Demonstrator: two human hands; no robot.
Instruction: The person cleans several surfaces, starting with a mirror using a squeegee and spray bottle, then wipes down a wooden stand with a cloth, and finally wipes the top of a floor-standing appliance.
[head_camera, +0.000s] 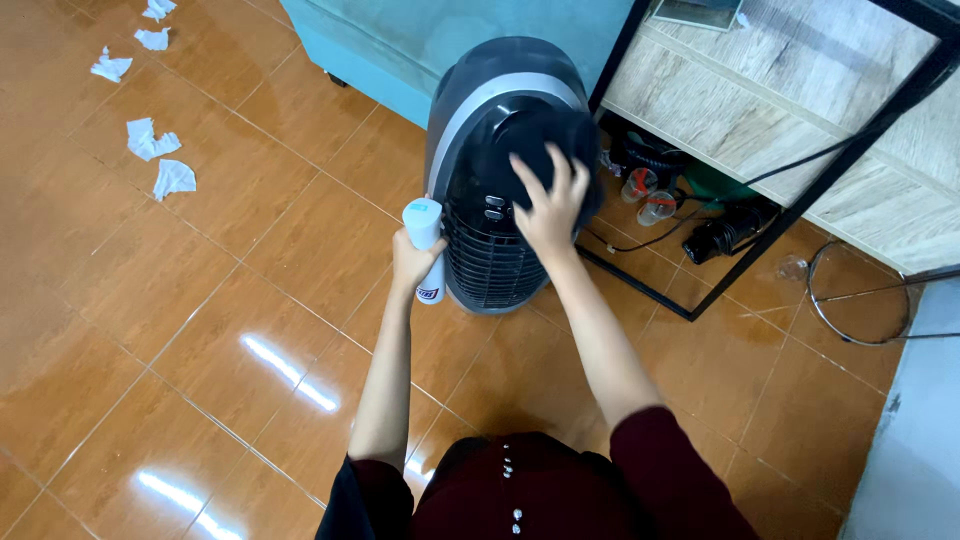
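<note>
A tall grey and black tower fan stands upright on the tiled floor in front of me. My right hand lies flat on a dark cloth pressed against the fan's black top panel, fingers spread. My left hand grips a white spray bottle with a pale blue cap, held just left of the fan's front grille. My dark red sleeves show at the bottom edge.
Crumpled white tissues lie scattered on the orange tiles at the far left. A teal sofa stands behind the fan. A wooden shelf with a black metal frame holds cups, cables and a dark tool underneath. A wire ring stand sits at right.
</note>
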